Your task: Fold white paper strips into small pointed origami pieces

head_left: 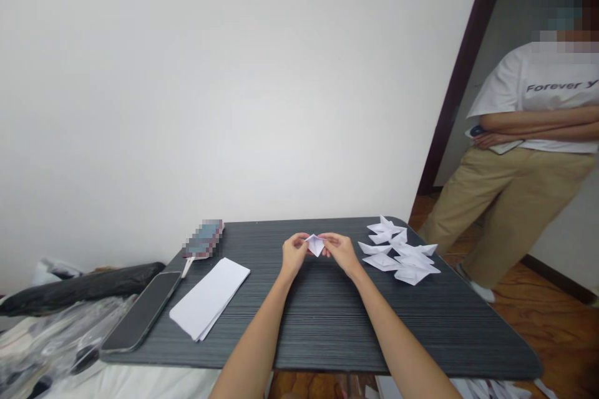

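Folded paper (316, 245): one piece, white, kite-shaped from my view, with a point downward; located between the two hands, over the far middle of the desk (327, 324). Whether its lower tip touches the surface, I cannot tell.

Left hand (294, 254): bare; fingers pinching the paper's left corner.

Right hand (340, 251): bare; fingers pinching the opposite corner, some of them curled and partly hidden from me.

Paper boats (414, 262): a group, white, folded, heaped and overlapping near the desk's right edge; the exact count I cannot make out.

Paper stack (210, 299): white oblong sheets, lying flat and slantwise left of the hands, edges slightly out of line.

Phone (143, 312): dark face up, along the desk's left edge.

Masked item (204, 240): at the far left corner, obscured by pixel blocks; kind not readable to me.

Desk: dark, finely streaked top, rounded corners, set by a white wall (281, 87).

Onlooker (528, 193): one person, white lettered shirt and tan trousers, arms folded, standing beyond the desk's right side.
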The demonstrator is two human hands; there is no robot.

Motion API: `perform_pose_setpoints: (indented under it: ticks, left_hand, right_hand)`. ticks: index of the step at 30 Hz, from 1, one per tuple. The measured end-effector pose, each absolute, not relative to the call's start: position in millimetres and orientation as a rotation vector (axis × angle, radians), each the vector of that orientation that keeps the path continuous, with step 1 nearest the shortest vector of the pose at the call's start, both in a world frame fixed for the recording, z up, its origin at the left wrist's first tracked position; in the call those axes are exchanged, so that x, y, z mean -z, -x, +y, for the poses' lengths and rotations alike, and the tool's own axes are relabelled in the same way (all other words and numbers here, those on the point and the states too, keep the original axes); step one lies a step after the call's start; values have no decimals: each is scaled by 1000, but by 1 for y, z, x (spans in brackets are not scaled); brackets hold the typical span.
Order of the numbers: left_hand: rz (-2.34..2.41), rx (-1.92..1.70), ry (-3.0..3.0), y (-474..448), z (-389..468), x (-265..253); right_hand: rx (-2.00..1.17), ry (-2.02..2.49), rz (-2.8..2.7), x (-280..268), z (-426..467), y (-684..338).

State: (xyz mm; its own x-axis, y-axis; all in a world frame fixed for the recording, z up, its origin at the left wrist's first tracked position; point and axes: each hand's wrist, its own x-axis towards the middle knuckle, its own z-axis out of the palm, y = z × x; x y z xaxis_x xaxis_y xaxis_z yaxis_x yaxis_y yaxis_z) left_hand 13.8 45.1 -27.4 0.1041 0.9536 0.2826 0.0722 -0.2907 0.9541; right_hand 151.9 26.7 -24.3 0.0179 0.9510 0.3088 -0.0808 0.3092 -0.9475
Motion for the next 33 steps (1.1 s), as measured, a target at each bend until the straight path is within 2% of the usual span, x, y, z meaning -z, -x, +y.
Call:
perform_pose_setpoints:
  ticks: [6, 10, 14, 22, 29, 33]
  left_hand:
    - [1238, -1348, -1769, -15, 39, 23]
    - [1220, -1336, -1673, -15, 37, 21]
    - [1112, -1256, -1440, -16, 41, 23]
    - [586, -1025, -919, -9, 38, 12]
    - [657, -1070, -1012, -10, 37, 15]
    - [657, -1170, -1023, -11, 38, 19]
  right_hand:
    - [-951, 976, -1378, 26, 23, -145]
    - [-973, 968, -1369, 25, 22, -145]
    - [-972, 922, -1314, 25, 24, -147]
    - [-813, 955, -1350, 24, 24, -149]
    - [-553, 961, -1530, 21, 19, -149]
    - [-712, 936, -1467, 21, 21, -149]
